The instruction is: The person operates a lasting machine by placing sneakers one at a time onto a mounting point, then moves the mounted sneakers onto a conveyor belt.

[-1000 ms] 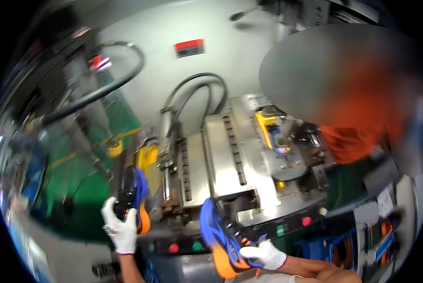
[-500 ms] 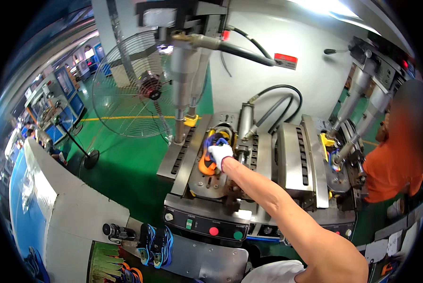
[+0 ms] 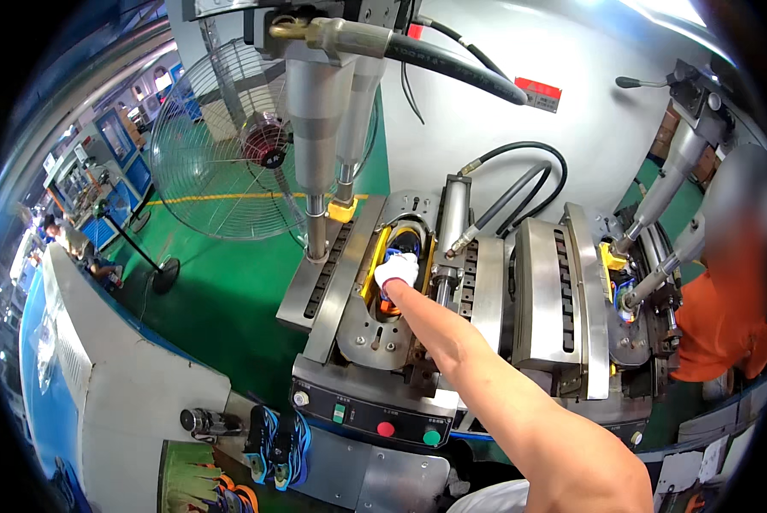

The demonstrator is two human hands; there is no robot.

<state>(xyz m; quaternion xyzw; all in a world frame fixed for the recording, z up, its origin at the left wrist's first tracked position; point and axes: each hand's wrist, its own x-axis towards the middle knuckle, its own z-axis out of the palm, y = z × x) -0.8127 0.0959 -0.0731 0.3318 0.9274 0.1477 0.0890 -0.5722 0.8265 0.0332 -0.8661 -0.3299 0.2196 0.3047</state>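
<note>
My right hand (image 3: 398,270), in a white glove, is closed on a black, blue and orange sports shoe (image 3: 405,240). The shoe sits low in the slot of a metal pressing machine (image 3: 362,342), between yellow pads (image 3: 374,263). Blue shows beside my fingers and orange below the wrist; the glove hides the shoe's middle. My bare right forearm reaches in from the lower right. My left hand is out of sight.
Two thick metal cylinders (image 3: 316,120) rise at the machine's left. Buttons line its front panel (image 3: 362,419). Blue-and-black shoes (image 3: 291,449) and a dark bottle (image 3: 210,421) lie lower left. A fan (image 3: 263,145) stands behind. A person in orange (image 3: 725,329) is beside a second press (image 3: 541,299).
The shoe was tilted with its orange part lifted toward the near left; now it sits down in the slot between the pads. My right hand has stayed on it. The view has shifted slightly.
</note>
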